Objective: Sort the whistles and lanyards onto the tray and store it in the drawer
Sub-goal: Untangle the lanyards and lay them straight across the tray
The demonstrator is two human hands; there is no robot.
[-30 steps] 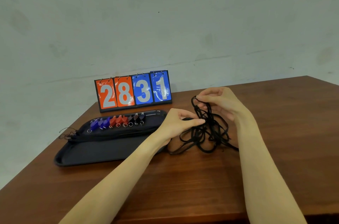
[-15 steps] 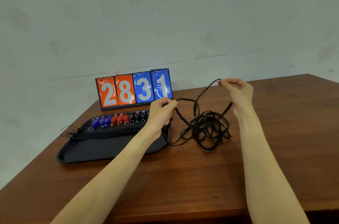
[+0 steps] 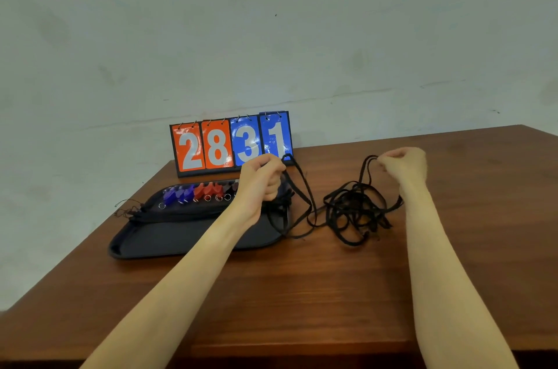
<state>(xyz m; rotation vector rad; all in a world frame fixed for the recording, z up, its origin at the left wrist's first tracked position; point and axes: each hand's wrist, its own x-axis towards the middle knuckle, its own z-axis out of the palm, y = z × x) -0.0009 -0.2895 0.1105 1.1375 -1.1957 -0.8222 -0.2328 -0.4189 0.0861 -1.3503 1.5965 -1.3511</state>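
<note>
Left hand [image 3: 262, 178]: raised above the right end of the tray, fingers curled round a black lanyard strand [image 3: 297, 187] that loops down from the fist.
Right hand [image 3: 404, 165]: raised over the counter, well apart from the left hand; fingers pinch another black strand [image 3: 367, 169] at its top loop.
Lanyard tangle [image 3: 356, 211]: loose black heap on the counter between the two forearms, just right of the tray; both held strands run down into it.
Tray [image 3: 169, 243]: dark, shallow, lying flat on the left part of the counter; its near half is bare.
Whistles [image 3: 196, 192]: one row along the tray's far edge, blue ones on the left, red ones in the middle, dark ones beside the left hand; small metal rings show in front of them.
Sorted lanyards [image 3: 169, 213]: black bundle laid lengthwise across the tray just in front of the whistles; thin cord ends [image 3: 126, 208] hang over the tray's left rim.
Scoreboard [image 3: 231, 143]: upright behind the tray, orange cards 2 and 8, blue cards 3 and 1.
Counter [image 3: 302, 293]: brown wood, against a pale wall.
Drawer: not visible.
</note>
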